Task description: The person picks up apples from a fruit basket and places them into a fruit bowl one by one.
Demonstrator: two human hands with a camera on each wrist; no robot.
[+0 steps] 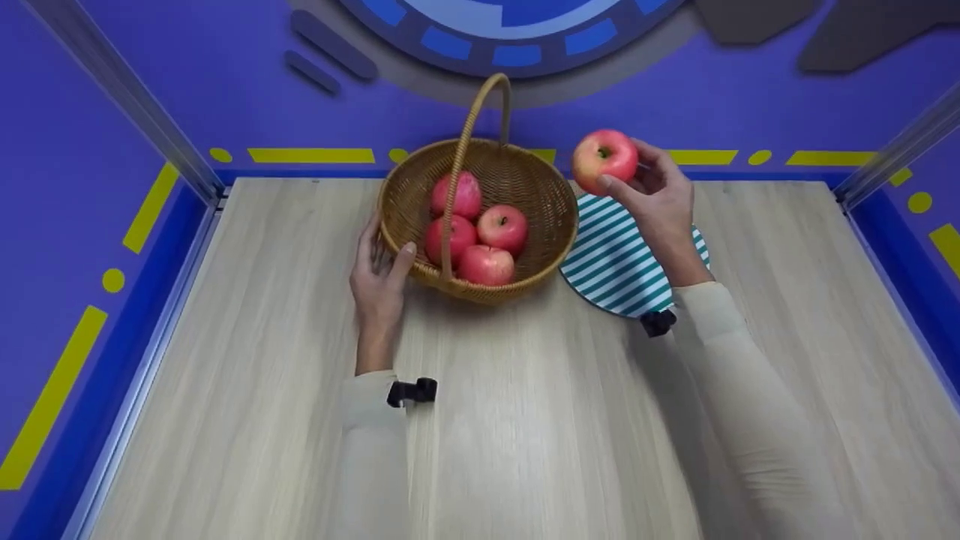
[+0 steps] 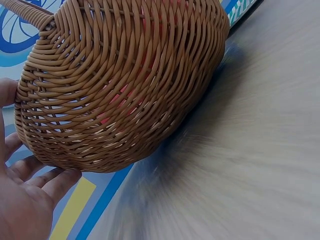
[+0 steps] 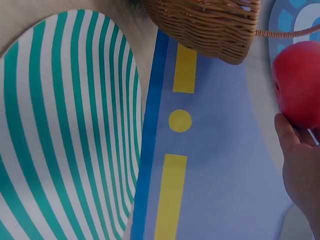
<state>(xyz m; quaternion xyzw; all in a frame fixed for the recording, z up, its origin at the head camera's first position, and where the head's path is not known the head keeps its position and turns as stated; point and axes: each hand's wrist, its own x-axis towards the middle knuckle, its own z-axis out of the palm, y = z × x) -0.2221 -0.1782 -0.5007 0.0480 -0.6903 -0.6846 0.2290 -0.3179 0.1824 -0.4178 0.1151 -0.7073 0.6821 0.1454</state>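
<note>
A brown wicker basket (image 1: 544, 180) with a tall hooped handle holds several red apples (image 1: 502, 229). My left hand (image 1: 379, 292) grips its left side, thumb over the rim and fingers spread along the outer wall. From the left wrist view, the basket (image 2: 120, 90) looks tilted, with fingertips (image 2: 65, 182) under its weave and red showing through the gaps. Right of the basket, my right hand (image 1: 664, 206) holds one red apple (image 1: 604, 159) up, thumb at the front, other fingers partly hidden behind it. The same apple (image 3: 300, 82) appears at the right wrist view's edge.
Below the right hand lies a round green-and-white striped mat (image 1: 615, 262), partly covered by the wrist. The pale wooden table (image 1: 487, 435) is bounded by a blue back wall (image 1: 247, 97) and side walls. Each sleeve carries a small black mount.
</note>
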